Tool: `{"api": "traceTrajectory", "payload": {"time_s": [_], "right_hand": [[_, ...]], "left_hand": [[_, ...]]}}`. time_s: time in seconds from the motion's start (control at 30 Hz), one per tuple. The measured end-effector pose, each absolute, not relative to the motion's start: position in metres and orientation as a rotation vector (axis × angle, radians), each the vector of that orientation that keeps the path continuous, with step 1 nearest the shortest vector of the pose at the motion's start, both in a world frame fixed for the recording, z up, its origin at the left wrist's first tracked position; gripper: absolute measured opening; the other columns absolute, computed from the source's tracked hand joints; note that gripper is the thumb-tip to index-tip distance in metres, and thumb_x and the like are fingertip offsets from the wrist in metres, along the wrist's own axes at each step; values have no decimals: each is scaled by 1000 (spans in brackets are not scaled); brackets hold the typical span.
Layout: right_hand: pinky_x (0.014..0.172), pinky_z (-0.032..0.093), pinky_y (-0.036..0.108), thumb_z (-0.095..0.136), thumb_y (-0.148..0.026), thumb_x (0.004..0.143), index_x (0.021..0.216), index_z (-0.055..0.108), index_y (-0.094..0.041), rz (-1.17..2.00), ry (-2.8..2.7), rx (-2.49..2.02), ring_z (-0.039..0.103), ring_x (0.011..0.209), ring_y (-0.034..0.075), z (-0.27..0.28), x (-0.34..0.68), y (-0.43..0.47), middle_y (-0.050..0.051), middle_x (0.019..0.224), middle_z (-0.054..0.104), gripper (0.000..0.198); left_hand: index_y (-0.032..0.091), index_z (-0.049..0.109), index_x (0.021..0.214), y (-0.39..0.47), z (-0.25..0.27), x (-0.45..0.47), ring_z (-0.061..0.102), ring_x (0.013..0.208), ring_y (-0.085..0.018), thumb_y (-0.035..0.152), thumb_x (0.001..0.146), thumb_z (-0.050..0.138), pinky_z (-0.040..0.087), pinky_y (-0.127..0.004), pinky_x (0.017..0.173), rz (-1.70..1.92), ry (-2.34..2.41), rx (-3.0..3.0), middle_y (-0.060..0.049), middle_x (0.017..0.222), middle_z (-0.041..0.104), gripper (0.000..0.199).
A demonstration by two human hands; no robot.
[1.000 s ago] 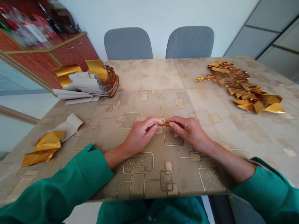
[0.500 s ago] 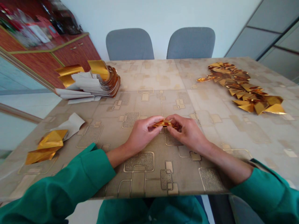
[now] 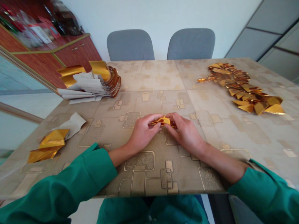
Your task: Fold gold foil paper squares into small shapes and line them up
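A small folded piece of gold foil paper [image 3: 166, 120] is held between my two hands above the middle of the patterned tablecloth [image 3: 149, 174]. My left hand [image 3: 145, 129] pinches its left end between thumb and fingers. At the other end, my right hand [image 3: 185, 130] grips it the same way, its fingertips partly hiding the paper. The gold top of the piece bulges up between the thumbs. Off to the left lie loose gold sheets [image 3: 52, 140] with a pale-backed sheet [image 3: 74, 125] beside them.
A curled stack of gold paper with pale backs [image 3: 90, 84] stands at the back left. A heap of folded gold pieces [image 3: 243, 84] spreads over the back right. Two grey chairs [image 3: 130, 45] face me across the table, and a wooden cabinet [image 3: 77, 51] stands at the left.
The gold paper between my hands now bulges higher in its middle, and my right thumb has shifted a little left against it. Both hands stay in nearly the same place.
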State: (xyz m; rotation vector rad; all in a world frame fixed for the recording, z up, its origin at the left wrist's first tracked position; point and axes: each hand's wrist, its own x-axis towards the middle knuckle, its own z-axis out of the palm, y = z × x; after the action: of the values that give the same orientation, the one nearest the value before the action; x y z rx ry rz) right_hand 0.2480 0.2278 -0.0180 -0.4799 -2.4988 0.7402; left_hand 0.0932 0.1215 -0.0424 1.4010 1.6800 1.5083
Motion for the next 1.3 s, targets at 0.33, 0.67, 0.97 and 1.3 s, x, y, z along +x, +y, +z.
{"api": "traceTrajectory", "payload": {"time_s": [0.33, 0.67, 0.97, 1.3], "right_hand": [[61, 45, 28, 46, -15, 82, 93, 45, -23, 815, -2309, -530, 58, 69, 15, -29, 238, 226, 2, 81, 62, 14], [62, 42, 28, 47, -15, 83, 88, 53, -23, 901, -2267, -504, 55, 69, 15, -28, 237, 226, 1, 79, 62, 11], [72, 47, 30, 46, -16, 85, 94, 57, -22, 962, -2249, -490, 61, 79, 16, -30, 235, 229, 3, 87, 67, 16], [63, 46, 28, 49, -17, 82, 94, 56, -22, 935, -2279, -543, 59, 67, 15, -26, 237, 231, 2, 82, 67, 14]], "left_hand": [[19, 70, 102, 128, -41, 102, 63, 95, -17, 10, 83, 59, 55, -31, 84, 1604, 1740, 1506, -5, 100, 65, 24], [16, 58, 87, 133, -38, 105, 63, 63, -8, 13, 78, 60, 53, -18, 59, 1645, 1482, 1075, 1, 78, 64, 9], [15, 62, 88, 136, -38, 107, 64, 60, -7, 16, 76, 60, 54, -18, 57, 1695, 1517, 998, 1, 78, 66, 12], [14, 62, 83, 136, -40, 103, 62, 54, -7, 18, 72, 64, 53, -18, 53, 1692, 1555, 945, 2, 72, 66, 12]]}}
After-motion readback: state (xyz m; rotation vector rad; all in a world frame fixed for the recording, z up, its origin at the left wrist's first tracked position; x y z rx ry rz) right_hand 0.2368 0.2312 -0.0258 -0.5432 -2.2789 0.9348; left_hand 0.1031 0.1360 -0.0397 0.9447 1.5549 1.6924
